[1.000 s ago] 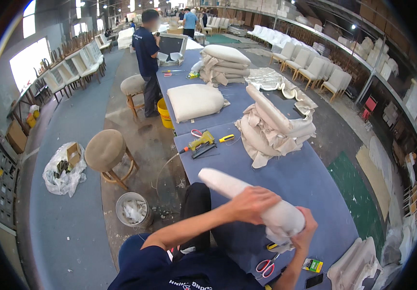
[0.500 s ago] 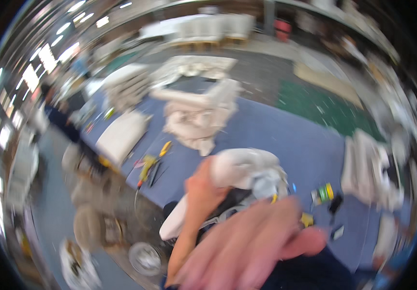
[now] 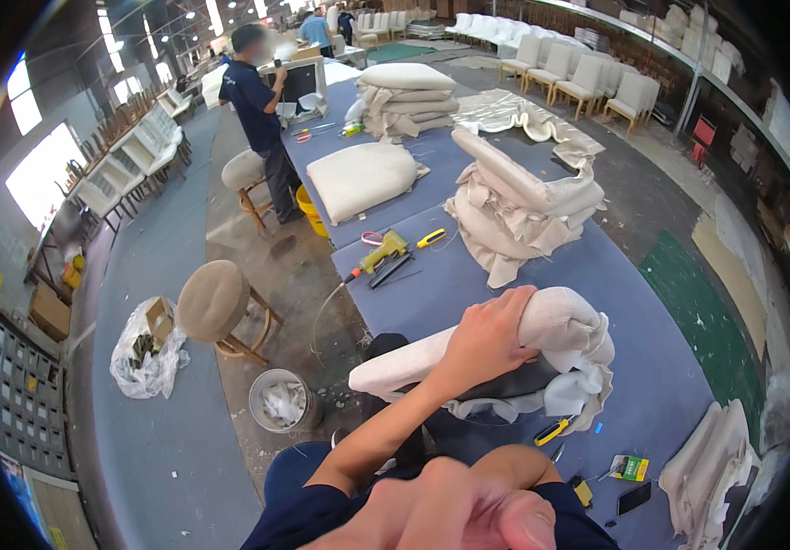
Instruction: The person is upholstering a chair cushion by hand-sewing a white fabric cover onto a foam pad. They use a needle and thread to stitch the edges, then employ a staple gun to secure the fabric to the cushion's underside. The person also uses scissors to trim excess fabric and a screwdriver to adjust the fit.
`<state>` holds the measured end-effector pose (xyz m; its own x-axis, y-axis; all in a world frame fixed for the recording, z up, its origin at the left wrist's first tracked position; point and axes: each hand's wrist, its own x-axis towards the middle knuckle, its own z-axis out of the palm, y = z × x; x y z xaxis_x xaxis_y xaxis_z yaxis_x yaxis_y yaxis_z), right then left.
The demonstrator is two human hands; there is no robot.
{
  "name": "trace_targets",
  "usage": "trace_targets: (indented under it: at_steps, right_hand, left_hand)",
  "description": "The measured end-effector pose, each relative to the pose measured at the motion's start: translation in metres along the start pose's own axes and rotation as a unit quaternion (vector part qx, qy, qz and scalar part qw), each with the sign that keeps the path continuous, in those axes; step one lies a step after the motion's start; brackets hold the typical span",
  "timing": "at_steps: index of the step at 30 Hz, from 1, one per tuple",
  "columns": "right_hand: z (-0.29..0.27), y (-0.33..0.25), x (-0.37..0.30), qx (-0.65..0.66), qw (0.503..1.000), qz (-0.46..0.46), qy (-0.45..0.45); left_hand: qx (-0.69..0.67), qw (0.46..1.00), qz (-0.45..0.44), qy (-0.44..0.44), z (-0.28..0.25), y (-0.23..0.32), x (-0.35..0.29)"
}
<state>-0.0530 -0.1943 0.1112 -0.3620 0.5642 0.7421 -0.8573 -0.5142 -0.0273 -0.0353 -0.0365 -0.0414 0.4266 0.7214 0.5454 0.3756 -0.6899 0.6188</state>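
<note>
A cream fabric-covered padded chair part [image 3: 560, 321], curved at one end, lies at the table's near edge, close to my body. My left hand [image 3: 491, 337] is closed over its upper padded edge. Loose fabric and a dark inner side [image 3: 519, 378] show below the hand. My right hand [image 3: 441, 509] is raised close to the camera, fingers bent and thumb near them; the lower edge cuts it off, and whatever it holds is hidden. A yellow-and-black screwdriver [image 3: 552, 431] lies beside the padded part.
On the blue table [image 3: 413, 316] are a glue gun [image 3: 386, 252], a yellow-handled tool [image 3: 432, 238], stacked covers [image 3: 523, 211], a cushion [image 3: 363, 179] and a dark phone-like object [image 3: 634, 498]. A stool [image 3: 216, 301] and bin [image 3: 282, 401] stand left; a co-worker [image 3: 262, 110] stands beyond.
The view has swung right and steadied. My right hand, earlier blurred with fingers extended over the padded part, is now lower and nearer the camera with fingers bent. My left hand stays on the part.
</note>
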Motion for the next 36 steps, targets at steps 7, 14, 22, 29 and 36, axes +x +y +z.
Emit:
trace_targets:
  at_steps: [7,14,22,29,36]
  right_hand:
    - [-0.010,-0.002,-0.017,0.019,0.998,-0.043,0.038]
    - [-0.074,-0.087,-0.054,-0.282,0.951,-0.127,-0.035]
    - [-0.055,-0.210,-0.283,-0.703,0.427,-0.144,0.550]
    - [-0.094,-0.207,-0.414,-0.694,0.106,0.087,0.706]
    - [-0.237,-0.233,-0.530,-0.730,-0.041,0.203,0.651]
  left_hand:
    - [0.015,1.000,-0.012,-0.004,0.000,0.001,-0.004]
    - [0.014,0.998,-0.006,-0.061,0.010,0.005,0.024]
    - [-0.022,0.999,0.018,-0.028,-0.001,-0.035,0.023]
    - [-0.187,0.963,0.073,-0.179,-0.006,-0.007,0.083]
    - [-0.222,0.966,0.024,-0.128,0.009,-0.027,0.104]
